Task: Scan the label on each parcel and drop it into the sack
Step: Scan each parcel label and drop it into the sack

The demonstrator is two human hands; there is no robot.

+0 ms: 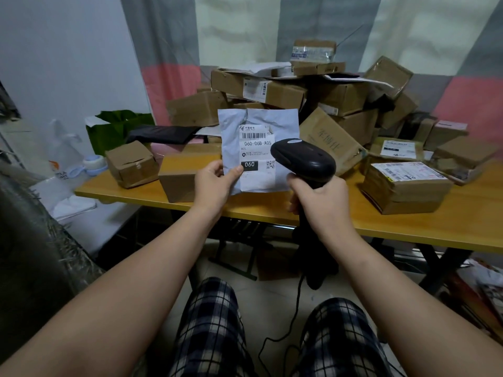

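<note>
My left hand (215, 183) pinches the lower left corner of a pale grey mailer bag (258, 123) and holds it upright over the table's front edge, its label (255, 149) with barcode and "060" facing me. My right hand (321, 202) grips the handle of a black barcode scanner (304, 160), whose head sits just in front of the mailer's right side, over the label. The scanner's cable (291, 322) hangs down between my knees. A dark woven sack (35, 254) fills the lower left.
A yellow wooden table (408, 227) carries a tall heap of cardboard parcels (285, 91) at the back and a labelled stack (405, 186) at the right. Small boxes (130, 163) sit at the left end. White plastic bags (62, 170) and a green bag (117, 129) lie beyond the left edge.
</note>
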